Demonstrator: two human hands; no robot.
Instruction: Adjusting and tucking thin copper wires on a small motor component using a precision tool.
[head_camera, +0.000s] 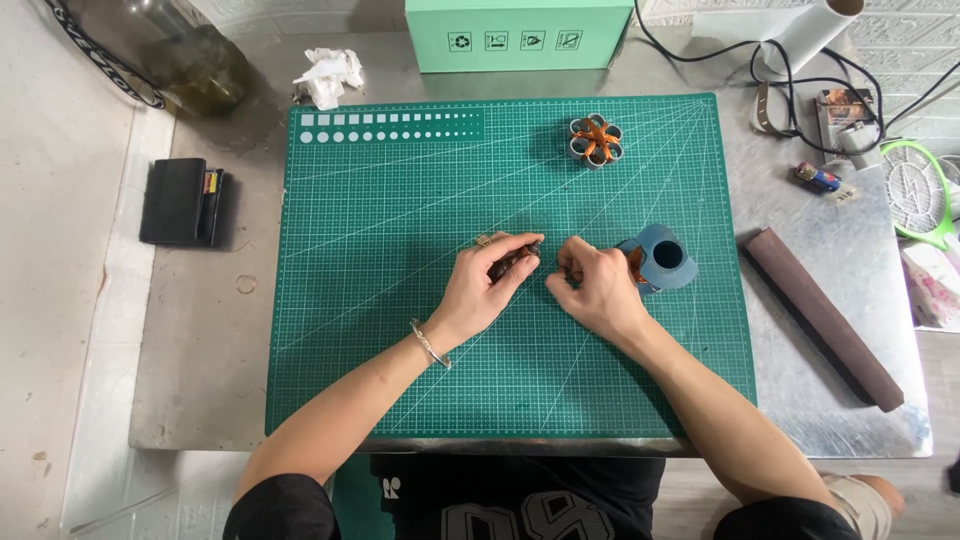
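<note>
My left hand (487, 287) rests on the green cutting mat (400, 330) with its fingers closed around a small dark brown part (514, 258) that has a metal tip. My right hand (595, 290) lies just to its right, fingers curled and pinched toward the same spot; what it grips is too small to tell. A blue-grey holder (664, 259) with a round hole and orange pieces stands right beside my right hand. A round cluster of orange and silver cylinders (596, 140) sits farther back on the mat.
A mint-green box (518, 35) stands behind the mat, with crumpled tissue (328, 76) to its left. A black case (182, 202) lies at left. A long brown bar (822, 316), cables, a paper roll (805, 32) and a green racket-shaped swatter (920, 192) are at right.
</note>
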